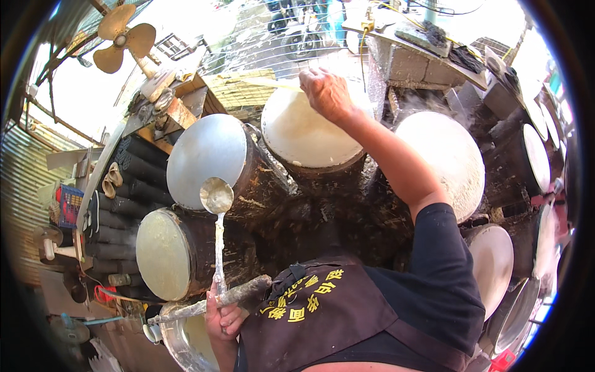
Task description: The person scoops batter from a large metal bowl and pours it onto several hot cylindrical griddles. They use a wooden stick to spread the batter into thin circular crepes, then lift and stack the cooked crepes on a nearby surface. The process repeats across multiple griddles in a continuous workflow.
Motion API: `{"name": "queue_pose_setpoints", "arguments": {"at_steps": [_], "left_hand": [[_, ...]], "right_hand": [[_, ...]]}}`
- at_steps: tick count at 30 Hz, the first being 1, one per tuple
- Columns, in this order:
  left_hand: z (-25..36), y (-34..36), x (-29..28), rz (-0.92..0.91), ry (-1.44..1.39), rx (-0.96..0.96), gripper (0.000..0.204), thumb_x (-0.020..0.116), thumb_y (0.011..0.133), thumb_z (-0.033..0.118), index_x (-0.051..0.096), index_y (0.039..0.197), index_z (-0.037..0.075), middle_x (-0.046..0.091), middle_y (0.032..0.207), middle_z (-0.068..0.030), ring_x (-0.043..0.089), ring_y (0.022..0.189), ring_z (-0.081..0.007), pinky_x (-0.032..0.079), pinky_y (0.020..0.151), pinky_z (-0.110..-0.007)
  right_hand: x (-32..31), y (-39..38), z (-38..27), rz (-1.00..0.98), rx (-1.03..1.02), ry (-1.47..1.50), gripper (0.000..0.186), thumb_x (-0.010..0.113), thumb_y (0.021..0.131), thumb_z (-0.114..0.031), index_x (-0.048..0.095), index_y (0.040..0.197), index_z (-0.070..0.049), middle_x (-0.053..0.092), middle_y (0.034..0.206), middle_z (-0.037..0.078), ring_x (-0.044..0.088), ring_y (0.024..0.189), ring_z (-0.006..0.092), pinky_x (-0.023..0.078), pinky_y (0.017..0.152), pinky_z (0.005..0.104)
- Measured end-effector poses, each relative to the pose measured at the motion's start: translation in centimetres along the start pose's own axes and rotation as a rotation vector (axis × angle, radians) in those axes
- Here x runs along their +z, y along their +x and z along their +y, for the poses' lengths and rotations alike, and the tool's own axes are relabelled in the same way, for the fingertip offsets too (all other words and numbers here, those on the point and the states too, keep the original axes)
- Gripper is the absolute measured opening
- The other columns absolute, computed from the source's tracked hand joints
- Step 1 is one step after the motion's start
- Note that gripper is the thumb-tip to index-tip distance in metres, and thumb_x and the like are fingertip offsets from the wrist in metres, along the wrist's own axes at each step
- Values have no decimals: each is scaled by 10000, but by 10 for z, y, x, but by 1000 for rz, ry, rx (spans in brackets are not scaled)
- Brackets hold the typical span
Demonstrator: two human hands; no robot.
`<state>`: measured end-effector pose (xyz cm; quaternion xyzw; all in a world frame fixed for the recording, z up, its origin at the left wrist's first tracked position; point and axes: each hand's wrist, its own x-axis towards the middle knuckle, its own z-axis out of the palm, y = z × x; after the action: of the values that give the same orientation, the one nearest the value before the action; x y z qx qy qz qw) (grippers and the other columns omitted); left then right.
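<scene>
My left hand (225,317), low and left of centre, is closed around the handle of a long metal ladle (217,197), bowl up and smeared with pale batter. A thick, crusted rod (238,292) crosses the ladle handle at this hand; whether my fingers grip it too I cannot tell. At the far middle, my right hand (328,93) reaches over a round pale cooking top (310,133) on a dark drum. Its fingers are closed on a thin, pale, flat stick (273,82) pointing left along the top's far edge.
More drums with round tops curve around me: a grey one (207,158), a pale green one (162,254), and a white one (443,161) with steam. A pot of pale liquid (186,341) stands at lower left. Dark cylinders (145,177) are stacked left, below a fan (121,40).
</scene>
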<state>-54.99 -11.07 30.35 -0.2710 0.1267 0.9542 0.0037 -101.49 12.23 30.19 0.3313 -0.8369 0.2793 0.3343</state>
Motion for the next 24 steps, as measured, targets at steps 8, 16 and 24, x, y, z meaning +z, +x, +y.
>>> {"name": "queue_pose_setpoints", "arguments": {"at_steps": [8,16,24], "left_hand": [[34,-4,-38,-179,-59,-202,452,352,990,490,423,1377,268,405,716,-23,435,520,-95,407,383,-241],[95,-15,-91,-195,185,-463,379,382,990,466,441,1328,303,395,700,-7,397,488,-76,340,334,-224],[52,-40,-57,-76,704,-669,509,472,917,573,411,725,106,381,493,-1,320,326,-121,266,274,-231]], "right_hand": [[-111,-120,-126,53,311,200,130,619,793,-67,506,733,-42,548,676,133,574,664,326,439,567,420],[-182,-299,-253,-31,661,27,102,589,799,-83,511,749,-40,571,740,144,588,745,347,455,621,445],[-209,-474,-303,-67,1031,-410,68,539,822,-104,525,786,-48,606,804,131,609,782,328,485,666,423]]}}
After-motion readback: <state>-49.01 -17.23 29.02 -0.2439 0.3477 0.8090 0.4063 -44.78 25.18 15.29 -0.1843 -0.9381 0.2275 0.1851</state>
